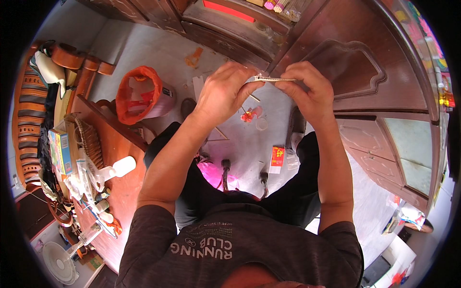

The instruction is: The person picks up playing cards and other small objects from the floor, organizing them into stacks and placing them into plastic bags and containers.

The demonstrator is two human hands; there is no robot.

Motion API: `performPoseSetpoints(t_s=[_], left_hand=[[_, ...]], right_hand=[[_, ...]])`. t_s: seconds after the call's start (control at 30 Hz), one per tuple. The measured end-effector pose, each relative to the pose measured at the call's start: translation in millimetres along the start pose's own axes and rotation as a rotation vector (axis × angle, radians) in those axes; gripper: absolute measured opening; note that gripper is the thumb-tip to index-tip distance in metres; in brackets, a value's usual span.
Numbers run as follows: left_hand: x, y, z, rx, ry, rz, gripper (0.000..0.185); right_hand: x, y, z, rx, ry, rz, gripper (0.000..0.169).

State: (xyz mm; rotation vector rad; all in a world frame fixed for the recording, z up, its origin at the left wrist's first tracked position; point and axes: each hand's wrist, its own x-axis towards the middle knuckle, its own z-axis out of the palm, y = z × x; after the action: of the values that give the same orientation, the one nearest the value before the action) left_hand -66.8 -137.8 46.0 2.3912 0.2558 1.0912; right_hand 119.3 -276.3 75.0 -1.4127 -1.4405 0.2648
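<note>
My left hand (224,94) and my right hand (312,91) are raised in front of the cabinet. Between them they hold a thin, pale, narrow strip (270,79), with a toothed-looking edge and a small metallic-looking left end. Left thumb and fingers pinch that end; right thumb and fingers pinch the other, partly hiding it. What the strip is exactly cannot be told. Below the hands, on the grey floor, lie a red ornament (247,116) with pinkish film, a clear ring (262,124) and a short thin stick (255,98).
Left stands a waste bin lined with a red bag (122,108). A wooden table (119,190) carries a white bottle (124,166), a box (60,151) and a wicker basket (90,144). A dark wooden cabinet (335,68) rises ahead and right. A red packet (277,156) lies by my right leg.
</note>
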Motion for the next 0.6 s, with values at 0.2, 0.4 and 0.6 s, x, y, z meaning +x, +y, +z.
performPoseSetpoints(t_s=[0.2,0.4,0.6], left_hand=[[-1,2,-2,0.076,0.008,0.068,0.024],[0,5,-3,0.100,0.023,0.120,0.023],[-1,7,-2,0.082,-0.035,0.024,0.021]], right_hand=[[-4,-3,1,0.172,-0.032,0.224,0.065],[-6,-7,1,0.256,-0.051,0.286,0.074],[-2,3,-10,0.081,-0.095,0.120,0.035]])
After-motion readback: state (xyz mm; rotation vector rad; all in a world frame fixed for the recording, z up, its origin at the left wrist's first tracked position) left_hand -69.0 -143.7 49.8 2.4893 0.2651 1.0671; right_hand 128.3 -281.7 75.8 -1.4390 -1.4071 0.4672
